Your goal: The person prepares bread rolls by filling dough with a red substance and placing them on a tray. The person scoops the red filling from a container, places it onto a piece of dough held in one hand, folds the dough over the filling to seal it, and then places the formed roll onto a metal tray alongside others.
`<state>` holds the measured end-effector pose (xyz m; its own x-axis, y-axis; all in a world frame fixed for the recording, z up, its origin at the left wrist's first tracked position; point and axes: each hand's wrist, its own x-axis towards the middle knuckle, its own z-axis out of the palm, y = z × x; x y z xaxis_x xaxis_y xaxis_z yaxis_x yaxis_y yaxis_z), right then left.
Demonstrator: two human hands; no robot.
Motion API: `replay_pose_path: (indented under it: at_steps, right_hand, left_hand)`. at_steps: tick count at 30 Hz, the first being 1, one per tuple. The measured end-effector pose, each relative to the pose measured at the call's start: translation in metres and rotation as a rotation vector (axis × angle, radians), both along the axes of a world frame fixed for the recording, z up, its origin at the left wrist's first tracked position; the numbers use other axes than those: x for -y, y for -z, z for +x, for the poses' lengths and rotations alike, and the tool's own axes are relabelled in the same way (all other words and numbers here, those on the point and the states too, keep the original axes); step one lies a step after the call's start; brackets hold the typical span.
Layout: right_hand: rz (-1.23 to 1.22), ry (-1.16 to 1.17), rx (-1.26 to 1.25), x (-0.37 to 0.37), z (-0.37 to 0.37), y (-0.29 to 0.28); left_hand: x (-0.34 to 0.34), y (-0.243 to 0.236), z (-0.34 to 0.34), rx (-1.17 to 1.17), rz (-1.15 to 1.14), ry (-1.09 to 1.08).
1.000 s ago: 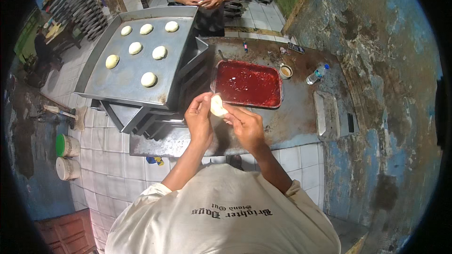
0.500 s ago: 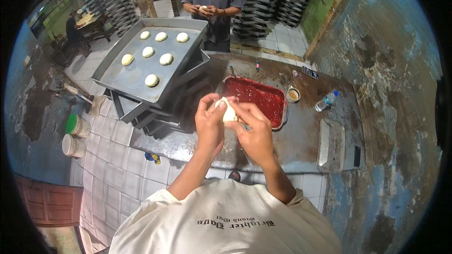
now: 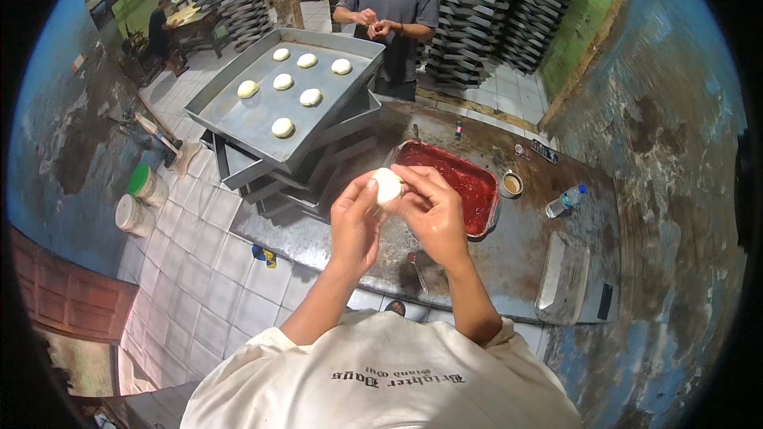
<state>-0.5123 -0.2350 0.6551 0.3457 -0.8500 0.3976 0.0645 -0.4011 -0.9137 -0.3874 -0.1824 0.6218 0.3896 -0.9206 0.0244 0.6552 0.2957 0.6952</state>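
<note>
A pale round dough ball (image 3: 387,187) is held up between my two hands, above the near part of the metal table. My left hand (image 3: 357,218) grips it from the left with thumb and fingers. From the right, my right hand (image 3: 430,210) pinches its edge. Just beyond my right hand lies a red rectangular tray (image 3: 494,218) of glossy red filling. To the left, a grey metal baking tray (image 3: 230,127) bears several similar dough balls, spaced apart, on top of a stack of trays.
On the table (image 3: 509,270) stand a cup (image 3: 511,184), a water bottle (image 3: 565,202) and a clear shallow container (image 3: 563,278); a spoon (image 3: 416,272) lies near the front edge. Across the table, a person (image 3: 393,8) works with their hands. Lidded buckets (image 3: 135,216) stand on the left floor.
The dough ball has turned in my fingers and now shows a rounder, smoother face. The view has shifted, so the table and trays sit farther right. The person opposite has changed hand position.
</note>
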Motion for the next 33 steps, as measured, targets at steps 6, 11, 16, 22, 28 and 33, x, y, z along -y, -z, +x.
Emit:
replay_pose_path:
  at_steps: [6,11,16,22,28,33]
  right_hand:
    - [-0.482,0.193,-0.139,0.003,0.025,0.007]
    - [0.059,-0.075,0.123,0.004,0.054,-0.02]
    - [-0.353,0.111,-0.123,-0.009,0.106,-0.017]
    - [-0.519,-0.003,-0.178,-0.025,0.171,-0.019]
    - [-0.437,-0.082,-0.187,-0.015,0.233,-0.029]
    - [0.309,-0.687,-0.366,0.0,0.27,-0.044]
  left_hand:
    - [-0.006,-0.015,0.007,-0.023,-0.026,-0.108]
    - [-0.005,-0.01,0.039,0.369,-0.256,-0.213]
    - [0.001,-0.019,0.076,0.332,-0.179,-0.435]
    - [-0.011,-0.028,0.144,0.053,-0.071,-0.401]
    - [-0.034,-0.029,0.203,0.296,0.002,-0.501]
    - [-0.049,-0.026,0.276,0.913,-0.266,-0.431]
